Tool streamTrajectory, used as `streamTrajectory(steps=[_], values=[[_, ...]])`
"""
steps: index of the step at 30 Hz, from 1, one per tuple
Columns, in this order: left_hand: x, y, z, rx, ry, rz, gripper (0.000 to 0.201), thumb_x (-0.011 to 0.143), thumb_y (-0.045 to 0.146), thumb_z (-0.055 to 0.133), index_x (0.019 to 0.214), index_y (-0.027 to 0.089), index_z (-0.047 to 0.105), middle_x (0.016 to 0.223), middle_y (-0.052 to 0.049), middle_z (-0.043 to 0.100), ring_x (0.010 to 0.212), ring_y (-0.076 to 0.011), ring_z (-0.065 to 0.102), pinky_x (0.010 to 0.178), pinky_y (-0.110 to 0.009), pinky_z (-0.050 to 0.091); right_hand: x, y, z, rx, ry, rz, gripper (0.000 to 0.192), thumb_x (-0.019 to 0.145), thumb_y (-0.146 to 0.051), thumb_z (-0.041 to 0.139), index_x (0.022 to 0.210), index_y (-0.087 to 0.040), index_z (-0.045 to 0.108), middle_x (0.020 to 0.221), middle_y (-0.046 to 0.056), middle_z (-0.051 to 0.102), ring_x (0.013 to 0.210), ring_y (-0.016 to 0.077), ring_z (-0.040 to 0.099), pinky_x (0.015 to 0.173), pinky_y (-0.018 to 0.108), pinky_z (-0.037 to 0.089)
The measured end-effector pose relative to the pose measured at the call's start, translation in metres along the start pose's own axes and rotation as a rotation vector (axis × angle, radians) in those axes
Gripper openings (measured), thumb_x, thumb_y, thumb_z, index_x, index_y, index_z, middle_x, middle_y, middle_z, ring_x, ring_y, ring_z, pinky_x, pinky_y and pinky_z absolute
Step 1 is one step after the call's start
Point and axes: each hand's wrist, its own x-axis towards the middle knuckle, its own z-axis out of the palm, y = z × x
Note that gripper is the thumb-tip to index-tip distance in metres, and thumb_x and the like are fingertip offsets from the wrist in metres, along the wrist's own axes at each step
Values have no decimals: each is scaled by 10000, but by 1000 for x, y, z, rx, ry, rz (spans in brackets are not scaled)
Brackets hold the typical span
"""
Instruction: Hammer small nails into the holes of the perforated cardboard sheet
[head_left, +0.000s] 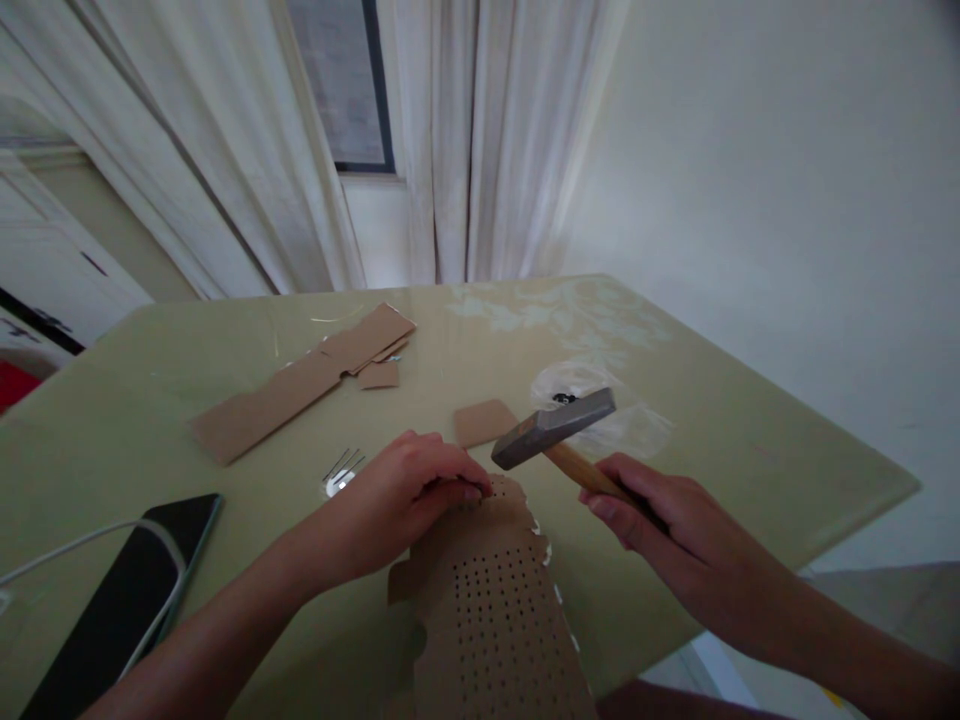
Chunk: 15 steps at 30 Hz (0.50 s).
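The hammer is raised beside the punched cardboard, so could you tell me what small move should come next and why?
Probably a short, light tap downward. The right hand holds the hammer just above the top edge of the cardboard, where the left hand pinches something too small to make out. The fingertips sit close, so keep it gentle.

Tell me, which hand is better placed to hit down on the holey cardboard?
Probably the right hand: it grips the hammer, raised just above the perforated cardboard. The left hand rests on the cardboard's far edge, fingertips pinched together.
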Motion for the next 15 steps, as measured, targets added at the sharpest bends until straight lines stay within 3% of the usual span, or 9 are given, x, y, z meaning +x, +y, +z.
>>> streamTrajectory(steps=[15], values=[[3,3,0,-22,15,43,211,1013,132,685,1045,271,841,946,31,844,870,-137,753,809,-233,522,-1,-4,-1,-19,-15,1,376,1127,-531,476,929,-240,607,757,-11,622,677,170,587,635,317,410]])
